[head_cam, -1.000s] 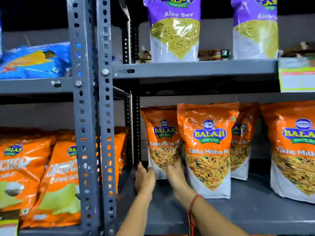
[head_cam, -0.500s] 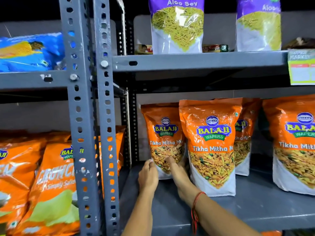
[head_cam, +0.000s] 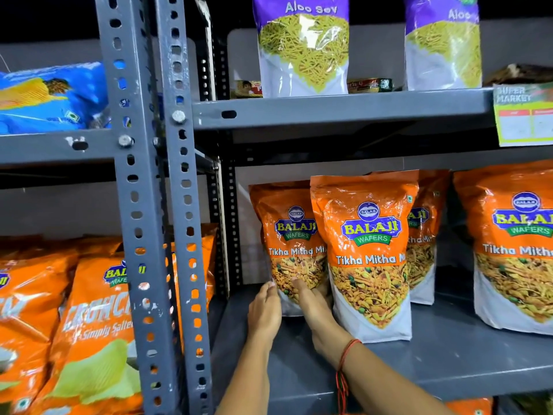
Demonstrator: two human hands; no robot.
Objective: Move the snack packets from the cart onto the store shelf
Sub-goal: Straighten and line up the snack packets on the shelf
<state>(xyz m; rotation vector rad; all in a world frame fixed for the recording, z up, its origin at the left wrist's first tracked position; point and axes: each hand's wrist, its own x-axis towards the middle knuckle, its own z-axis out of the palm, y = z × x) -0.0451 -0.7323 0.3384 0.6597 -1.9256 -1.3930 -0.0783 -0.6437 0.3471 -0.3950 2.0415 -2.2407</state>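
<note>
An orange Tikha Mitha snack packet (head_cam: 291,235) stands upright at the back left of the grey middle shelf (head_cam: 449,363). My left hand (head_cam: 264,307) lies flat against its lower left edge. My right hand (head_cam: 314,307) presses its lower front, with the fingers hidden behind a second orange packet (head_cam: 368,259) that stands in front and to the right. The packet is held between both hands. A third packet (head_cam: 425,250) stands behind, and a fourth (head_cam: 514,250) at the right edge. The cart is out of view.
Grey perforated uprights (head_cam: 167,235) stand just left of my arms. Orange crisp bags (head_cam: 89,324) fill the left bay, with a blue bag (head_cam: 51,97) above. Two purple Aloo Sev packets (head_cam: 302,46) stand on the upper shelf, and a price card (head_cam: 523,115) hangs from its edge.
Both hands have stayed on the base of the rear left packet and reached slightly deeper into the shelf. My view has come closer and dropped a little.
</note>
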